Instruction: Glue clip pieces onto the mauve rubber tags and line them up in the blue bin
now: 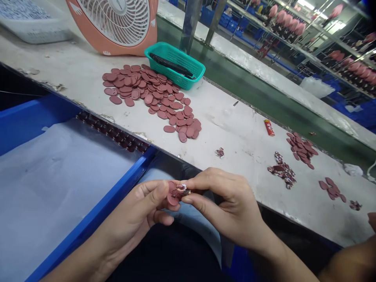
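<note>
Between thumb and fingers, my left hand point(143, 207) pinches a reddish-brown oval disc point(172, 194). My right hand point(226, 199) is closed on a small dark piece with shiny metal bits point(183, 190), which touches the disc's face. How the two parts join is hidden by my fingertips. Both hands are held in front of the table edge, above my lap. Beyond them lies a large pile of similar oval discs point(152, 92), some with small holes. A small shiny piece point(219, 152) sits alone on the table nearer to my right hand.
An orange fan point(117, 49) and a green basket point(190, 83) with a black object stand at the back. A blue crate point(117, 196) with a white sheet is at left. Right: a red battery-like cylinder point(269, 128), discs point(302, 149), metal bits point(283, 172) and another person's arm point(352, 260).
</note>
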A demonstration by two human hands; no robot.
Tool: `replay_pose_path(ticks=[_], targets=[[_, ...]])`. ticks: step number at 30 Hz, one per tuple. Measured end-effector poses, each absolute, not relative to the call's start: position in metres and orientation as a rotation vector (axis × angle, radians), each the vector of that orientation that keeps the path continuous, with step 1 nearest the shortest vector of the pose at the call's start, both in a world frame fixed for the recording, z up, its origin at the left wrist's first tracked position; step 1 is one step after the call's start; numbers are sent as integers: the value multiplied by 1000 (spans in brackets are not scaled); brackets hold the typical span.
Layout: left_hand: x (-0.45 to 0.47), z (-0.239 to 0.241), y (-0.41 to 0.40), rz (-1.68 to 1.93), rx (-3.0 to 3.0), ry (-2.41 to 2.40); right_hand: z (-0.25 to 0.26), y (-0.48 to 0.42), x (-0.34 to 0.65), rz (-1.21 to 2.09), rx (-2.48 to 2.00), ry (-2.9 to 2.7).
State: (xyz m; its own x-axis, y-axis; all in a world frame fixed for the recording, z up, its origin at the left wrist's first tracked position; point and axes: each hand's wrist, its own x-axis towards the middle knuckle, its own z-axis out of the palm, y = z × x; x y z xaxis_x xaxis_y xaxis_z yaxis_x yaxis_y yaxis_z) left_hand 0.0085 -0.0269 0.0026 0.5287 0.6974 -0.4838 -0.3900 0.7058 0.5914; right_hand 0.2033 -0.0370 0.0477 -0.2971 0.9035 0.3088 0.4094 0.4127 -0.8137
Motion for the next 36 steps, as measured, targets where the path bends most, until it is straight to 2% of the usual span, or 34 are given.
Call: replay_pose_path(ticks=[16,36], targets=[[9,3,-27,647,377,752,53,-30,207,856,-1106,-1951],[8,5,-31,623,482,795,61,-32,209,777,-1041,-2093]])
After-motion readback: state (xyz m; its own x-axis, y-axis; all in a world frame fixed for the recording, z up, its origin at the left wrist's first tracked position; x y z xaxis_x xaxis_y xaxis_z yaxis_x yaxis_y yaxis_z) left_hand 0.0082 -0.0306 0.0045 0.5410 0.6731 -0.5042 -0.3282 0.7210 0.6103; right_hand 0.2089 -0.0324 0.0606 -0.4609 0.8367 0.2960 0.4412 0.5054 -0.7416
